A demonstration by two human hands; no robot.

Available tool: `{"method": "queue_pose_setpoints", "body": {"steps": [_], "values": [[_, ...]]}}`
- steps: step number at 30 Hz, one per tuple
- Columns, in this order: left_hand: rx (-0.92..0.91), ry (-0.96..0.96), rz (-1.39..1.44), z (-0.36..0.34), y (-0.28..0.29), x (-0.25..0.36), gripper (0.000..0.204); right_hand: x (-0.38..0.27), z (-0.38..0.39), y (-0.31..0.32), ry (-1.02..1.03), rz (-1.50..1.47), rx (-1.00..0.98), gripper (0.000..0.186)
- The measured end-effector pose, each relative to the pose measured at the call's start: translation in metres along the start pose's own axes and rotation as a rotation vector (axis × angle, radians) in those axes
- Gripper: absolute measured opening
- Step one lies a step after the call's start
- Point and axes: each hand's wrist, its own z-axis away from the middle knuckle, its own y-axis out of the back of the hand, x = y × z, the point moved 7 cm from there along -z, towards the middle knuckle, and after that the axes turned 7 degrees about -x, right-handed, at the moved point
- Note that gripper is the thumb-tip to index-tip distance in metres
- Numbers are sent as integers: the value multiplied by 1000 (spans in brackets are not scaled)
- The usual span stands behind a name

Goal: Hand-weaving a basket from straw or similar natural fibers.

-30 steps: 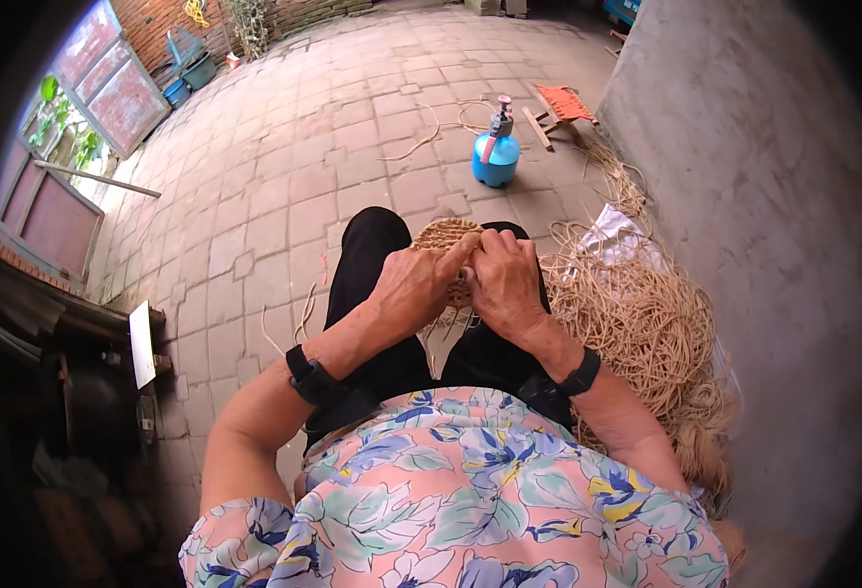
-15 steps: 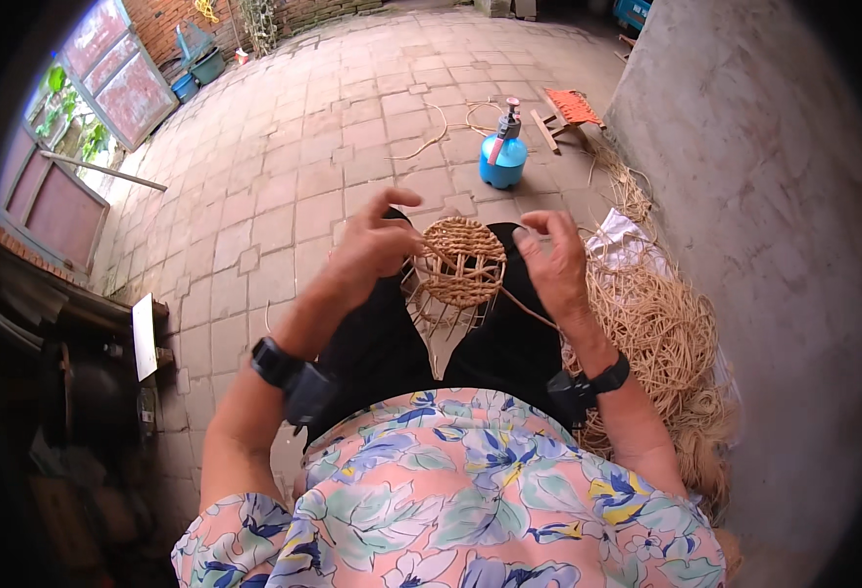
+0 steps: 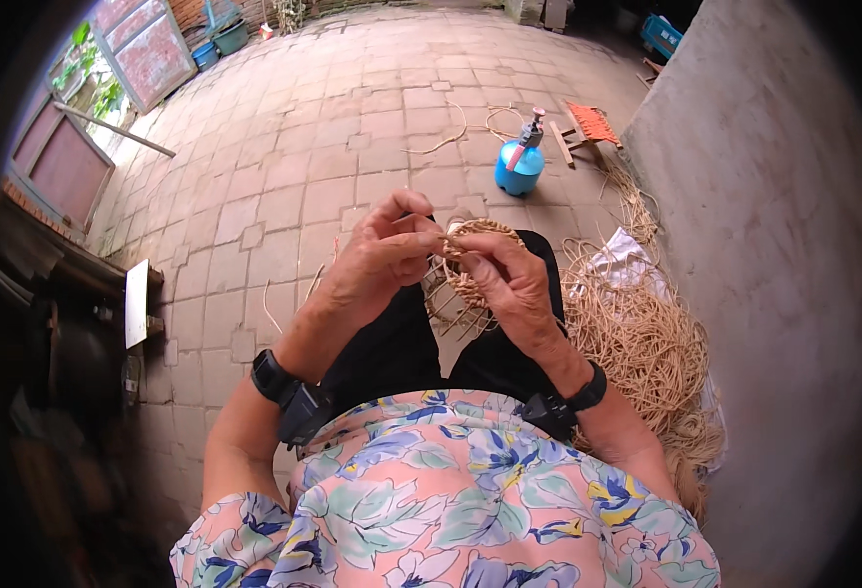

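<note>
A small round piece of tan wickerwork [image 3: 462, 284] sits between my knees, with thin stakes fanning out below it. My left hand [image 3: 377, 260] is closed in a pinch at its upper left edge, thumb and forefinger on a tan strand. From the other side my right hand [image 3: 517, 294] reaches across the weave, its thumb and forefinger closed at the same strand beside the left fingertips. The two hands almost touch and cover much of the woven face.
A big tangled heap of tan cord [image 3: 637, 343] lies at my right, partly over a white sack [image 3: 629, 257], along a grey wall [image 3: 784, 294]. Ahead stand a blue pump sprayer [image 3: 519, 171] and a low stool with an orange seat [image 3: 592, 123]. Dark clutter fills the left side.
Both hands were apart, on either side of the wickerwork. The right hand has come in leftward over it, and the fingers of both now meet in a pinch at its edge.
</note>
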Motion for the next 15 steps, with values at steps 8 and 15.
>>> {"method": "queue_pose_setpoints", "body": {"steps": [8,15], "values": [[198,19,-1024,16,31,-10,12,-7,-2,7,144,916,-213,17],[197,-87,-1514,22,12,-21,10,13,-7,-17,172,999,-345,14]]}}
